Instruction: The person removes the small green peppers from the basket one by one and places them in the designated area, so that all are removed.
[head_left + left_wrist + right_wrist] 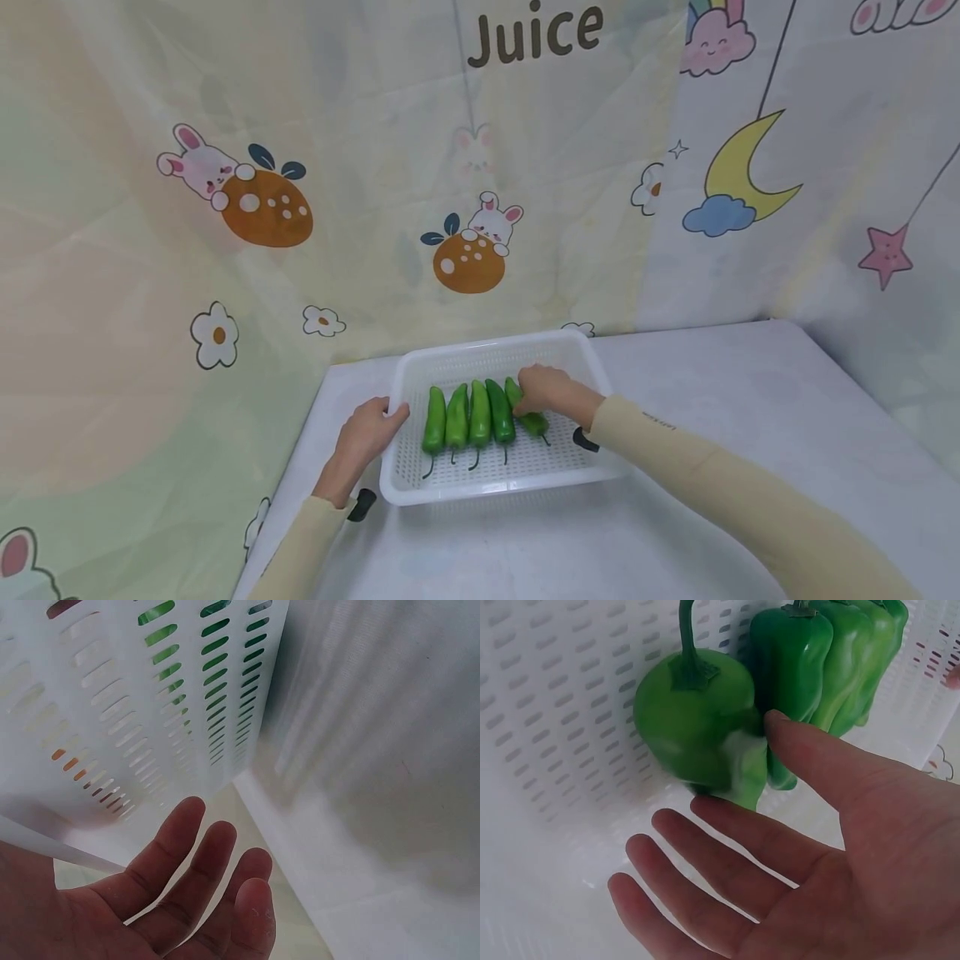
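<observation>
A white plastic basket with slotted walls stands on the table, holding several green peppers in a row, stems toward me. My left hand holds its left rim, thumb over the inside and fingers along the outside; in the left wrist view the fingers are bent loosely beside the wall. The right hand reaches into the basket and pinches the rightmost green pepper between thumb and index finger. This pepper lies slanted beside the others. In the right wrist view the remaining fingers are spread below it.
The basket sits near the back edge of a table covered in white cloth. Behind it hangs a printed curtain with rabbits, flowers and a moon. A dark wrist device shows below the left hand.
</observation>
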A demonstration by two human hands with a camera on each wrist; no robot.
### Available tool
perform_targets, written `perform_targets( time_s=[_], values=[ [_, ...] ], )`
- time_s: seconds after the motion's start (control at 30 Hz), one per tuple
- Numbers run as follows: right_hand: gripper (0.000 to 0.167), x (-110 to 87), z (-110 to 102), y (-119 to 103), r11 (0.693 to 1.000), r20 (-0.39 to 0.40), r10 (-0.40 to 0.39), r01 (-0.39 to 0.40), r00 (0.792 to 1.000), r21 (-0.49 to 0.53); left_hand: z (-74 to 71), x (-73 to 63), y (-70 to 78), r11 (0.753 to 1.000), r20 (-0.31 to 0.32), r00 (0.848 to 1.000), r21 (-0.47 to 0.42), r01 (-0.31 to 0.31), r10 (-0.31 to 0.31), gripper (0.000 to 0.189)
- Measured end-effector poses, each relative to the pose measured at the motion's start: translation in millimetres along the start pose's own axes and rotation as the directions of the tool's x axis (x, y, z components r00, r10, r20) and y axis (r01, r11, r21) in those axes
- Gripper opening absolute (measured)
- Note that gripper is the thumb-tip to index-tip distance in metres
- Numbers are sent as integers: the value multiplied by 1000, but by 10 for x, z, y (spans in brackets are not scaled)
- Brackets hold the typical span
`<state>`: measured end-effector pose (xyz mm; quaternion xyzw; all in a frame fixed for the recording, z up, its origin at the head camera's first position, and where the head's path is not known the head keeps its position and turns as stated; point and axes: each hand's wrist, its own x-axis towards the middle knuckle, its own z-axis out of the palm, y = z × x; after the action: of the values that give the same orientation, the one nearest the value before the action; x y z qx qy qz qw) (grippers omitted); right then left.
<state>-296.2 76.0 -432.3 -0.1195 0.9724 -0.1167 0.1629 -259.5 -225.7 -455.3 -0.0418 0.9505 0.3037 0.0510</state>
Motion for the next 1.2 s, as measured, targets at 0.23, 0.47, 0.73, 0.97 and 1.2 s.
perform_targets(
  time_s=[0.23, 0.47, 0.73, 0.97, 1.2],
  values=[
    [31, -2, 28, -48, 1000, -12, 28, -28, 1000, -11, -4, -10, 4, 1000, 0, 1000, -10, -7, 7, 51],
    [25, -8, 52, -59, 999, -21, 39, -40, 999, -19, -5, -16, 1, 1000, -5, 1000, -10, -2, 2, 52],
    [22, -1, 76, -56, 998, -39, 34, -35, 999, -45, -2, -34, 10, 1000, -1, 1000, -16, 8, -8, 52],
    [23, -10, 75, -60, 999, -39, 50, -51, 998, -8, 12, -23, 3, 1000, -3, 1000, -9, 8, -8, 52],
    [26, -57, 32, -45, 995, -34, 82, -80, 996, 62, 12, -17, 9, 1000, -3, 1000, -1, 14, -14, 52]
  ],
)
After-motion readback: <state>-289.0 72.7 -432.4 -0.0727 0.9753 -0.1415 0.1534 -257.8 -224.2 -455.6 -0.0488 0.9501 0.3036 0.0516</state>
